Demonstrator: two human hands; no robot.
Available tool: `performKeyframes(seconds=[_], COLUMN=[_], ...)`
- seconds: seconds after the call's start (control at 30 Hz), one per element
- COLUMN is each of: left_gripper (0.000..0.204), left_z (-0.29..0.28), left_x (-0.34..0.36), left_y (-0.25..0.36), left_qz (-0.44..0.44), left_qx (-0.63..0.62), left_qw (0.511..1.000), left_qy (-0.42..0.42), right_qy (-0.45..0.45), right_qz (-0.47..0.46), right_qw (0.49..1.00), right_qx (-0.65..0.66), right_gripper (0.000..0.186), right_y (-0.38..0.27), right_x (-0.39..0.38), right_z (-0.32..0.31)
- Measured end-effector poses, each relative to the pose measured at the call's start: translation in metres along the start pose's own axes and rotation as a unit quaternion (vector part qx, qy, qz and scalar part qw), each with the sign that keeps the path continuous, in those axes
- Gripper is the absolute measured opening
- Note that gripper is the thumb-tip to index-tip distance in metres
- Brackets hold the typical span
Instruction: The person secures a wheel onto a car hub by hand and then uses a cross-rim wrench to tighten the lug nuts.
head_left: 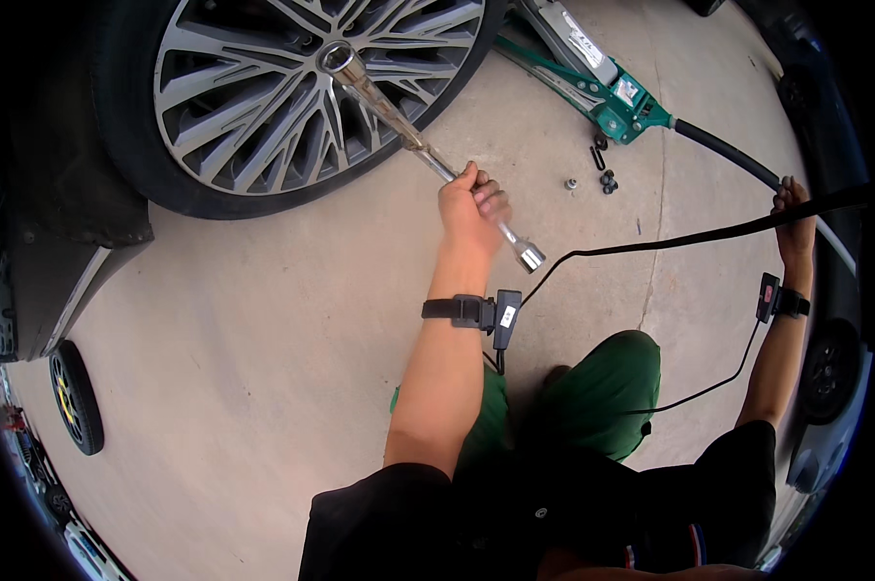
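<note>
My left hand [474, 198] grips a long chrome socket wrench [384, 111], held diagonally across the lower part of a large dark car wheel [224, 121] with silver spokes. One socket end is over the wheel near its middle; whether it sits on a bolt, I cannot tell. The other end hangs to the lower right, beside the hand. At the far right, my right hand [789, 208] has its fingers closed on the long handle [733, 150] of a green floor jack [619, 107]. Black cables run from devices strapped to both wrists.
Several small dark parts [607, 179] and a silver one [571, 184] lie on the concrete floor [263, 320] below the jack. A dark body panel [60, 266] is at the left, above a narrow spare wheel [76, 397]. Other vehicles [825, 373] show at the edges.
</note>
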State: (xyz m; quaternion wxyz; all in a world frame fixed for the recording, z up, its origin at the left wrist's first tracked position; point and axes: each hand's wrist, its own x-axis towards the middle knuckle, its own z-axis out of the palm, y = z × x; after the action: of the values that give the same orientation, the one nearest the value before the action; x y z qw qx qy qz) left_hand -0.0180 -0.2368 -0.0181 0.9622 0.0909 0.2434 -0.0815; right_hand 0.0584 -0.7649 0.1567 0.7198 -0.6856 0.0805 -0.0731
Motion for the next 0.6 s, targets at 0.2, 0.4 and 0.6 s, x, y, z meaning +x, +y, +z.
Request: performKeyframes(seconds=[0.2, 0.4, 0.6], left_gripper=[0.031, 0.032, 0.031], left_z=[-0.009, -0.020, -0.008], left_x=[0.007, 0.021, 0.005], left_y=[0.005, 0.008, 0.010], left_qz=[0.013, -0.013, -0.003], left_qx=[0.017, 0.042, 0.024], left_qw=[1.000, 0.998, 1.000], left_qy=[-0.002, -0.035, -0.017], right_qy=[-0.197, -0.326, -0.348], right_qz=[-0.399, -0.650, -0.655], right_qw=[0.767, 0.586, 0.504], right_qx=[-0.463, -0.358, -0.443], right_gripper=[0.034, 0.047, 0.022], right_y=[-0.008, -0.013, 0.012], right_x=[-0.027, -0.083, -0.105], right_z=[0.266, 0.469, 0.542])
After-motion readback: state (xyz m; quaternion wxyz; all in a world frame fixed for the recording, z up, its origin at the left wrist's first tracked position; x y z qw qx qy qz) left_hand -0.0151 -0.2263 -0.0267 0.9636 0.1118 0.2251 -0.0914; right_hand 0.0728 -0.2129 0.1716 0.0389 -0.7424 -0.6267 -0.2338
